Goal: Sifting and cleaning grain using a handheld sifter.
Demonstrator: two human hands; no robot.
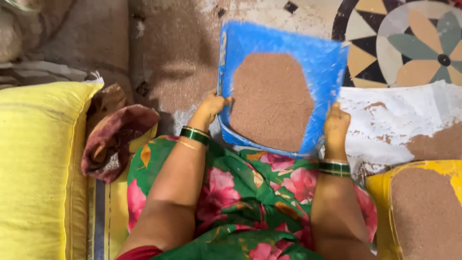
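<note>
**Blue tray of brown grain, held over the lap**

Closest to the camera, a green cloth with pink flowers (240, 212) is spread over the lap, with both forearms reaching out across it. The left hand (211, 107) is clamped on the left edge of a blue winnowing tray (284, 43), thumb hooked over the rim. The right hand (336, 126) is gripped on the right edge the same way. So the hands are held apart, one per side, both closed on the tray. Green bangles (194, 135) are worn on each wrist.

A flat mound of fine brown grain (270, 98) is carried in the middle of the tray, which is held just past the knees at 12 o'clock. The tray's far edge is blurred, so it's probably being shaken or tossed. The step looks like winnowing or sifting mid-go. For the next toss, a level, even grip on both sides would be needed so nothing gets spilled.

Further out: a yellow sack (38, 168) at 9 o'clock, a maroon cloth bundle (118, 139) beside it, a white sheet (399, 115) dusted with grain at 2 o'clock, a yellow sack of grain (418, 212) at 4 o'clock, and patterned floor tile (409, 43) at 1 o'clock.
</note>
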